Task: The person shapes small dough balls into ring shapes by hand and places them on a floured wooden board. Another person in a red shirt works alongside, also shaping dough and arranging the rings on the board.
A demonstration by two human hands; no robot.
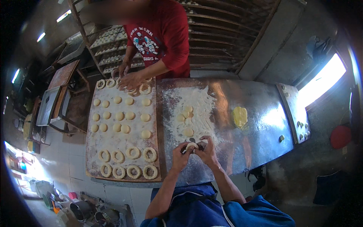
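Over the near edge of the floured metal table, my left hand and my right hand pinch one small piece of pale dough between them. The fingers of both hands are curled in around it. It looks curved, but the fingertips cover part of it. Just beyond my hands a round dough ball lies in the scattered flour. A little farther off, several more balls sit clustered together.
Left of me, a floured board carries rows of dough balls and rings. Across it, a person in a red top handles rings with both hands. A yellow lump lies to the right; a tray stands at the table's far right end.
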